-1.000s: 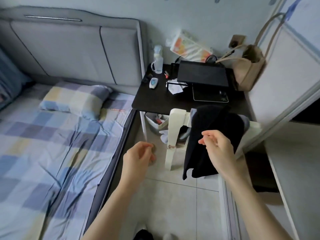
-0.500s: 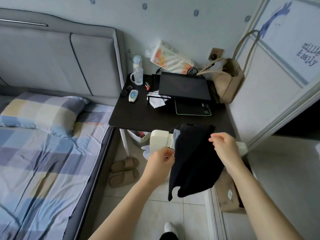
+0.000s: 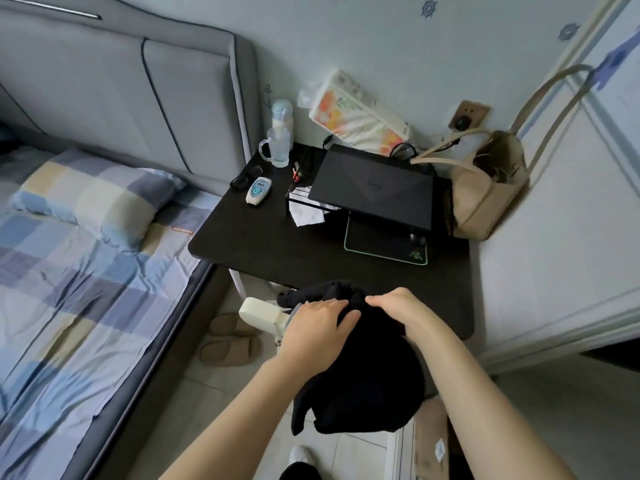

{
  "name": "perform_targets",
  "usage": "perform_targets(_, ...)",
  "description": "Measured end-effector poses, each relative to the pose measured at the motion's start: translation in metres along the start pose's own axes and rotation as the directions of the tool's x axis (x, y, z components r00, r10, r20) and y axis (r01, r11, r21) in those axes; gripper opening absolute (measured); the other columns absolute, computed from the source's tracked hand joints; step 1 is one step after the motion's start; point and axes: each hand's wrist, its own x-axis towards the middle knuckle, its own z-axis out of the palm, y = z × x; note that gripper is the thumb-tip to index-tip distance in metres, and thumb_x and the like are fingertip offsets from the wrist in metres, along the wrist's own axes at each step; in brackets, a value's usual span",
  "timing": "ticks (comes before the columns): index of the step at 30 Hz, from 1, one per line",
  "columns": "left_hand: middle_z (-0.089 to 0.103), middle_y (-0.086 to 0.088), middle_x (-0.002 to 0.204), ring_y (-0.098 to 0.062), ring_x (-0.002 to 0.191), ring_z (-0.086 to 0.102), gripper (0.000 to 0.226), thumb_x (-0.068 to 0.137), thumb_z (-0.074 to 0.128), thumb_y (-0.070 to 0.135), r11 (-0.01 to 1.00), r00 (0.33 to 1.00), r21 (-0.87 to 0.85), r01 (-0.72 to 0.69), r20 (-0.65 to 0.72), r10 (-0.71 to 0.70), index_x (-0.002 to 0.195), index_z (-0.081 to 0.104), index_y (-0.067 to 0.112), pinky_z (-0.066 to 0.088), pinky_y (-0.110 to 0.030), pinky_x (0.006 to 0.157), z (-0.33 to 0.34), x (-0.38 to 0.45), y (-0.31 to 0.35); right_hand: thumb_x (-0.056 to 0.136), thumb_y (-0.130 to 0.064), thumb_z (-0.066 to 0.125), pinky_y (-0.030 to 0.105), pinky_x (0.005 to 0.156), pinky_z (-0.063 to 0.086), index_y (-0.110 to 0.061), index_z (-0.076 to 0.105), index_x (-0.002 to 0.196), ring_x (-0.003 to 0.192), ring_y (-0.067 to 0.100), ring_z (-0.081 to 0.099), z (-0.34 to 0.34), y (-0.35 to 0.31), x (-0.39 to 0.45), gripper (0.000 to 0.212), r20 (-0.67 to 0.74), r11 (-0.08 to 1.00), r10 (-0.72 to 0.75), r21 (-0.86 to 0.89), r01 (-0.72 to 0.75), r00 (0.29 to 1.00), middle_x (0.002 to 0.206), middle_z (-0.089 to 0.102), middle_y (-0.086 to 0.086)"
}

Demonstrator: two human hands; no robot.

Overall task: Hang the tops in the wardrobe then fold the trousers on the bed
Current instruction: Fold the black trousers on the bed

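A black garment [image 3: 360,386] hangs over the back of a cream chair [image 3: 260,312] in front of the black desk [image 3: 277,244]. My left hand [image 3: 317,329] lies on the garment's top, its fingers curled into the cloth. My right hand [image 3: 398,308] grips the same upper edge just to the right, fingers bent down into the fabric. The garment's lower part drapes toward the floor. The bed [image 3: 69,289] with a checked sheet lies to the left. The white wardrobe front [image 3: 571,237] stands to the right.
The desk carries a closed laptop [image 3: 374,188], a mouse pad [image 3: 384,247], a water bottle [image 3: 281,136], a small remote [image 3: 258,190] and a beige bag [image 3: 485,199]. Slippers [image 3: 230,348] lie on the floor between the bed and the chair. A checked pillow [image 3: 100,195] rests by the headboard.
Both hands have come together on top of the black garment; the left hand moved from empty air onto the cloth. The view tilted down and closer to the chair.
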Motion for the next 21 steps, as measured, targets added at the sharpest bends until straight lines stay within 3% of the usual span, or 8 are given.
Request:
perform_targets(3,0.065,0.015,0.093,-0.025,0.108,0.060,0.040,0.099,0.029,0.057,0.966,0.978,-0.168,0.198,0.100,-0.184,0.093,0.062,0.036,0.042,-0.038,0.090,-0.014,0.011,0.003,0.089,-0.034,0.064,0.036,0.076,0.054,-0.009,0.070,0.102,0.081,0.025,0.067,0.000,-0.007,-0.009,0.029,0.055,0.971,-0.135,0.208,0.121,0.989,0.090,0.071,0.009)
perform_targets(5,0.066,0.010,0.099,-0.021,0.110,0.058,0.052,0.095,0.028,0.066,0.876,0.938,-0.340,0.342,0.170,-0.301,0.098,0.065,0.029,0.039,-0.041,0.103,-0.024,0.022,0.002,0.092,-0.032,0.060,0.040,0.076,0.056,-0.015,0.074,0.086,0.081,0.028,0.071,-0.002,-0.010,-0.037,0.023,0.088,0.910,-0.312,0.315,0.271,0.946,0.084,0.074,0.009)
perform_targets(8,0.072,-0.009,0.109,-0.022,0.111,0.063,0.064,0.091,0.035,0.071,0.576,0.851,-0.633,0.517,0.308,-0.425,0.109,0.067,0.019,0.040,-0.039,0.108,-0.043,0.037,-0.005,0.095,-0.028,0.057,0.033,0.074,0.056,-0.019,0.075,0.088,0.083,0.017,0.071,-0.004,-0.013,-0.080,0.022,0.114,0.762,-0.619,0.324,0.560,0.777,0.083,0.074,0.001)
perform_targets(12,0.074,-0.015,0.097,-0.023,0.078,0.074,0.061,0.083,0.060,0.065,0.265,0.799,-0.781,0.565,0.438,-0.413,0.106,0.068,0.009,0.057,-0.030,0.065,-0.060,0.041,-0.018,0.097,-0.020,0.056,0.010,0.061,0.042,-0.036,0.068,0.075,0.066,-0.003,0.061,-0.012,-0.020,-0.123,0.030,0.218,0.637,-0.770,0.307,0.707,0.599,0.066,0.065,-0.018)
perform_targets(14,0.074,-0.013,0.092,-0.022,0.075,0.074,0.049,0.080,0.073,0.049,0.178,0.806,-0.819,0.545,0.453,-0.380,0.104,0.070,0.006,0.058,-0.030,0.061,-0.064,0.041,-0.021,0.096,-0.019,0.056,0.009,0.064,0.039,-0.031,0.068,0.077,0.069,-0.003,0.059,-0.014,-0.020,-0.136,0.026,0.267,0.574,-0.817,0.296,0.764,0.510,0.068,0.063,-0.016)
perform_targets(16,0.075,-0.012,0.094,-0.022,0.081,0.073,0.043,0.080,0.077,0.034,0.177,0.806,-0.814,0.553,0.470,-0.360,0.110,0.068,0.004,0.058,-0.031,0.069,-0.068,0.040,-0.021,0.095,-0.020,0.057,0.018,0.069,0.042,-0.015,0.067,0.083,0.076,0.004,0.058,-0.009,-0.021,-0.144,0.016,0.326,0.510,-0.849,0.293,0.809,0.417,0.077,0.062,-0.004)
perform_targets(18,0.073,-0.009,0.079,-0.018,0.067,0.070,0.033,0.079,0.077,0.022,0.277,0.791,-0.775,0.569,0.423,-0.442,0.103,0.066,0.002,0.054,-0.027,0.060,-0.072,0.042,-0.023,0.093,-0.018,0.059,0.023,0.072,0.043,-0.007,0.065,0.083,0.079,0.009,0.057,-0.002,-0.022,-0.147,0.016,0.391,0.489,-0.846,0.299,0.820,0.362,0.080,0.059,0.002)
perform_targets(21,0.059,-0.006,0.066,-0.013,0.055,0.057,0.007,0.077,0.067,0.014,0.292,0.825,-0.801,0.523,0.390,-0.409,0.078,0.061,0.010,0.047,-0.025,0.054,-0.075,0.038,-0.028,0.091,-0.016,0.063,0.020,0.088,0.046,-0.011,0.073,0.101,0.099,0.003,0.062,0.003,-0.027,-0.143,0.015,0.443,0.536,-0.815,0.331,0.776,0.374,0.098,0.067,-0.006)
